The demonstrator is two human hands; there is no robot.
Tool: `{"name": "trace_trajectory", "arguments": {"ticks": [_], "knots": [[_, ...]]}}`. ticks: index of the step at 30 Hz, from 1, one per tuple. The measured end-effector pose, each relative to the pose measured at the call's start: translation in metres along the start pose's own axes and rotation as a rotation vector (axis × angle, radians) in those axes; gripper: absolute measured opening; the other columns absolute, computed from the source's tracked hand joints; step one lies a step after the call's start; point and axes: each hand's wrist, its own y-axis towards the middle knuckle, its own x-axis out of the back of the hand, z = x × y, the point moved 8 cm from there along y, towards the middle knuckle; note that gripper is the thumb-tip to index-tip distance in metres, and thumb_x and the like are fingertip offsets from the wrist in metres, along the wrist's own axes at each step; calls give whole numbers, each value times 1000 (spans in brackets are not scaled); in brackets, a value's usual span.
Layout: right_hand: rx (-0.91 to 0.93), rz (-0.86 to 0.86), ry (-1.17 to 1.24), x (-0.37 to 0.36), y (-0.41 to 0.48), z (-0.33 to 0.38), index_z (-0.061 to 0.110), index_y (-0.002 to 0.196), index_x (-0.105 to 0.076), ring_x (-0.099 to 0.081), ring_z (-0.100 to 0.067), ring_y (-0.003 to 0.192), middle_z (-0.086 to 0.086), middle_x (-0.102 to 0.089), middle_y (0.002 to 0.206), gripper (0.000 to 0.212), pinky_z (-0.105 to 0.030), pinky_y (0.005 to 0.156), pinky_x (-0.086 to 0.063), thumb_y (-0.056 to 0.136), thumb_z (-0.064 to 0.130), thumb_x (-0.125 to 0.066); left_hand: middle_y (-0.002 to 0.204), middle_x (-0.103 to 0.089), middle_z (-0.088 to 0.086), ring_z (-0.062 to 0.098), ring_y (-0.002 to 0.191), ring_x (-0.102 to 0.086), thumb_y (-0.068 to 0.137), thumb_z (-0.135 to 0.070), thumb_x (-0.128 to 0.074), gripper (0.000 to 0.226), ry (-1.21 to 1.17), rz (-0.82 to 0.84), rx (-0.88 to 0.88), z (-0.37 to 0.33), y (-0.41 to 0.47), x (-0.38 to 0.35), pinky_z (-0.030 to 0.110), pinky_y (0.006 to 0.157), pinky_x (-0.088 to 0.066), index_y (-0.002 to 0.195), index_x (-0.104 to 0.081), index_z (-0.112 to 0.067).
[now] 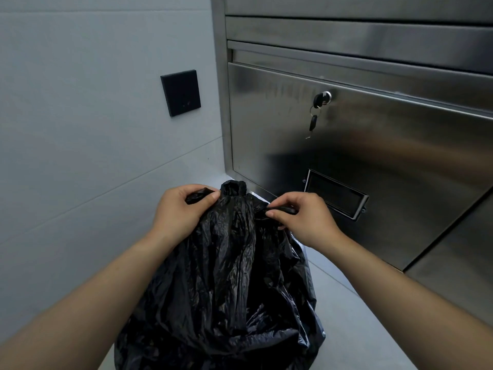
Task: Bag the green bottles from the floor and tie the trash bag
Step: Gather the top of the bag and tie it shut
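Note:
A full black trash bag (226, 284) stands on the floor between my forearms, its top gathered. One bunched knot of plastic (234, 187) sticks up at the far side of the neck. My left hand (181, 209) pinches a twisted black strip of the bag's rim on the left. My right hand (301, 217) pinches another twisted strip on the right. The two strips are held apart, one on each side of the neck. No green bottle is in sight; the bag hides whatever is inside.
A stainless steel cabinet (373, 156) stands close on the right, with keys (316, 113) hanging from its lock and a label holder (334, 193) low on the door. A grey tiled wall (80, 156) with a black wall plate (181, 92) closes the left side. Grey floor (360, 316) shows at lower right.

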Motion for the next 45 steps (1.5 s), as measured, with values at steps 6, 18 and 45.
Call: {"name": "trace_trajectory", "arguments": {"ticks": [6,18,45], "knots": [[50,-14,-25,2,-4,4,32,77,-70,-67,0,68,12,-70,79,17,-11,57,-51,78,16,-75,77,-73,-21,-5,74,-66,81,-27,-70,9,19,21,-115,-12,-4,-1,7,71,-46,75,-73,-34],[-158,68,99,-12,-24,-24,19,71,-60,-56,7,47,3,-60,72,20,-9,49,-47,85,6,-65,76,-68,-21,-14,67,-60,81,-21,-72,9,126,40,-144,-1,-23,13,5,72,-45,86,-71,-28],[-167,29,62,27,-21,-48,9,80,-66,-56,5,46,0,-62,68,9,-8,48,-43,86,4,-63,76,-67,-13,-12,62,-60,82,-26,-70,2,115,-102,5,33,-6,50,8,67,-49,81,-71,-25]]}}
